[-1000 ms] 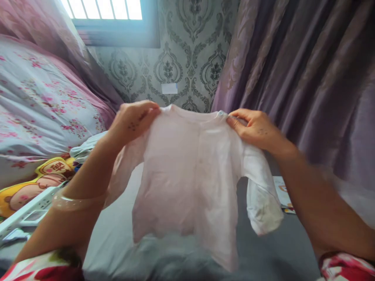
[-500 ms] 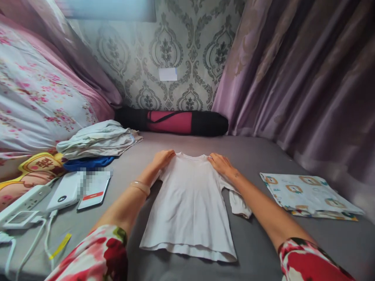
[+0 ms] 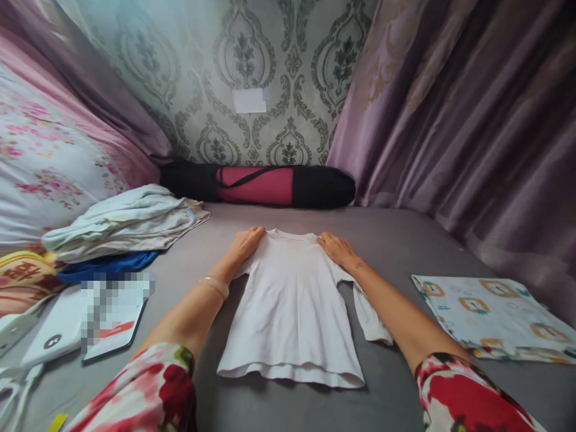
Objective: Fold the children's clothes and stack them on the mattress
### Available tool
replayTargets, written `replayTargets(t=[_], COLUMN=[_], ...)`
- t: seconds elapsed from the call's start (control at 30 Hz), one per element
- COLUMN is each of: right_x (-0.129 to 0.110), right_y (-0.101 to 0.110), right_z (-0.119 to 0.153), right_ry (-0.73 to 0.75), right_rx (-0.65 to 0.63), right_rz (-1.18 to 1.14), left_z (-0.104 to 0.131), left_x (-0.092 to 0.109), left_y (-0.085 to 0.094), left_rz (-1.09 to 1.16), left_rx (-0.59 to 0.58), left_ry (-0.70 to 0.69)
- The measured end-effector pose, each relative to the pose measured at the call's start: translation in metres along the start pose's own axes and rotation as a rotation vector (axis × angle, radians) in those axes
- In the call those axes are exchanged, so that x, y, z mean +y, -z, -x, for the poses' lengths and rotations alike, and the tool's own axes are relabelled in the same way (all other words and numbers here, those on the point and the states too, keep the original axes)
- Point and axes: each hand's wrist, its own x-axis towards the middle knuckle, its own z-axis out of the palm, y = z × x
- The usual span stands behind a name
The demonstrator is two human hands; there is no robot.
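Observation:
A white long-sleeved shirt lies spread on the grey bed sheet, its collar away from me and its hem toward me. My left hand is closed on the shirt's left shoulder, the fingertips beside the collar. On the other shoulder, my right hand grips the fabric with its fingers together. One sleeve shows below my right forearm, bent down beside the shirt's body. The other sleeve is mostly hidden under my left forearm.
A black and red roll bag lies along the wall. To the left are piled clothes, a phone, a white power bank and cables. A folded patterned cloth rests at the right, near the purple curtain.
The view has shifted closer and a little lower. Both hands stay at the shirt's shoulders, and the sleeve by my right forearm lies more stretched out.

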Motion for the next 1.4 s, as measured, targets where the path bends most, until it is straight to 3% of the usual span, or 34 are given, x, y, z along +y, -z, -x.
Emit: replayTargets(t=[0.27,0.4,0.57,0.77,0.97,1.2,1.4], right_x=[0.013,0.017,0.018,0.007,-0.006,-0.010,-0.012], right_y=[-0.001,-0.004,-0.009,-0.005,-0.011,-0.022,-0.030], right_z=[-0.038,-0.046,-0.053,-0.074,-0.073,-0.071,-0.073], right_ry=[-0.015,-0.029,-0.020,-0.036,-0.041,-0.028,-0.003], right_rx=[-0.021,-0.045,-0.034,-0.101,-0.058,0.111,0.130], right_rz=[0.018,0.015,-0.041,-0.155,-0.139,-0.021,0.036], left_z=[-0.040,-0.047,-0.051,-0.077,-0.084,-0.073,-0.069], left_x=[-0.007,-0.007,-0.012,-0.011,-0.008,-0.012,-0.006], left_y=[-0.002,-0.006,-0.013,-0.016,-0.035,-0.047,-0.047], left_rz=[-0.067,-0.078,0.041,0.194,0.224,0.049,-0.110], left_rx=[0.028,0.000,-0.046,-0.102,-0.024,0.266,0.242], left_ry=[-0.018,-0.005,0.024,0.032,0.040,-0.136,-0.116])
